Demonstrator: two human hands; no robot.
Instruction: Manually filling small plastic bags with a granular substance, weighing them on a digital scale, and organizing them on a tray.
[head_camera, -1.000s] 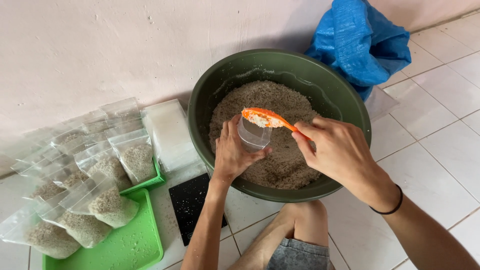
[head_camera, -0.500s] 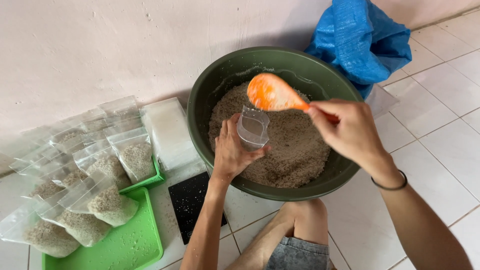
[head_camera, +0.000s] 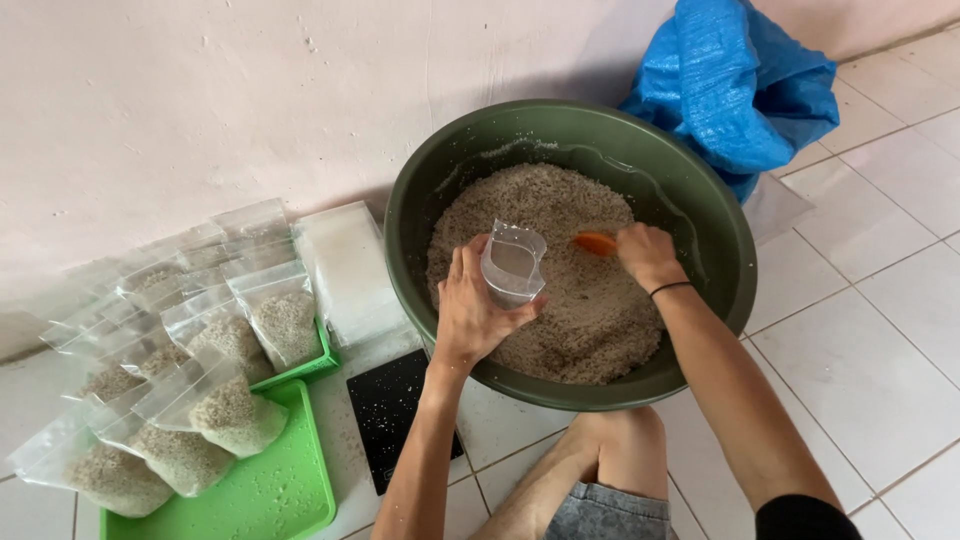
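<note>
While upright, pouch (head_camera: 513, 264) in left hand (head_camera: 470, 312).

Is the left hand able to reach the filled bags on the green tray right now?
Probably not right away. The left hand is busy holding a small clear bag open over the green tub. The filled bags lie close on its side with nothing between, so once that hand is free they look reachable.

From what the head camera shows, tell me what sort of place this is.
Probably a home floor used as a small packing spot. The person sits on pale floor tiles against a plain wall, with a green basin of grain and filled clear bags on green trays.
</note>
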